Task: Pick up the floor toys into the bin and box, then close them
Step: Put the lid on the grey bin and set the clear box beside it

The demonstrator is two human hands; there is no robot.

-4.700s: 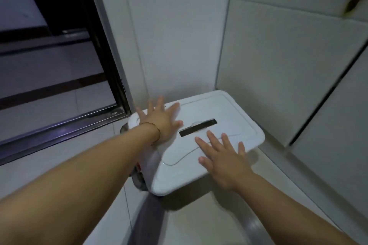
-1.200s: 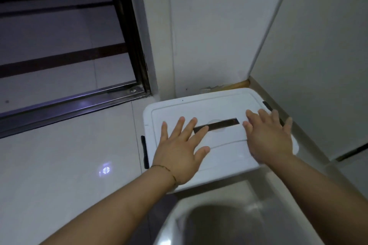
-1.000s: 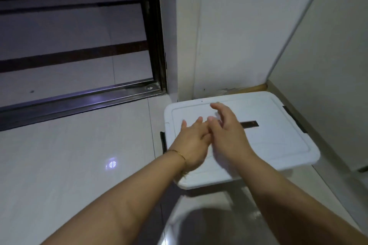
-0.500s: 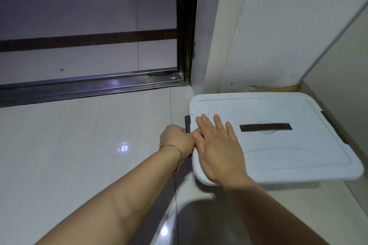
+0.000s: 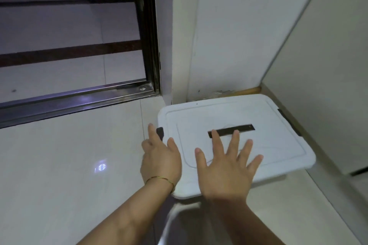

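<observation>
A white plastic bin stands in the corner with its white lid (image 5: 274, 145) on top; a dark slot (image 5: 232, 130) runs across the lid's middle. A dark latch (image 5: 160, 133) sits on the lid's left edge, another latch (image 5: 289, 122) on the right edge. My left hand (image 5: 161, 160) is at the lid's left edge with fingers fairly straight, its fingertips beside the left latch. My right hand (image 5: 227, 167) lies flat with spread fingers over the near part of the lid. No toys are in sight.
White walls (image 5: 229, 32) close in behind and to the right of the bin. A dark sliding-door frame (image 5: 148, 32) and its metal floor track (image 5: 75, 98) lie to the left. Pale glossy floor tiles (image 5: 59, 175) spread out on the left and in front.
My left hand has uncurled from the left latch and now shows straight fingers. My right hand has shifted right across the lid and spread its fingers. The view has swung right.
</observation>
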